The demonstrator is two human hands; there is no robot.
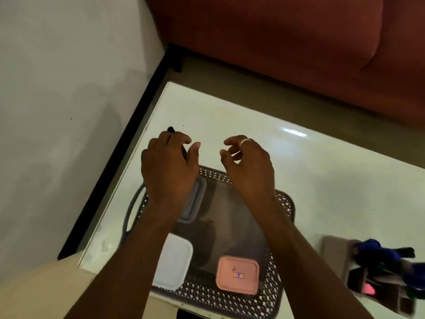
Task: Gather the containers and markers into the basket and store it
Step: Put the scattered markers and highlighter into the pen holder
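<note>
- The wall (57,88) and a strip of floor lay just past the table (230,116) on its left side; a marker let go there would likely have gone over that edge
- The left hand (170,162) was curled round a black marker (171,129), whose end poked out past the knuckles. The hand hovered over the far left corner of the basket (285,203), so a release from there might have missed the rim
- In the basket sat three containers: grey (195,199), partly under the left wrist, white (172,261) and pink (238,275). A marker dropped on those flat lids could have rolled or bounced, and the lattice walls might have let a thin one slip through
- The right hand (248,162), a ring on one finger, hung above the far rim with its fingers loosely curled and nothing in them
- A holder (338,252) stood near the basket on the right, blurred, with what looked like more markers in it. The right forearm passed close by and could have knocked it on a reach
- A red sofa (276,42) stood beyond the table, well clear of the work
</note>
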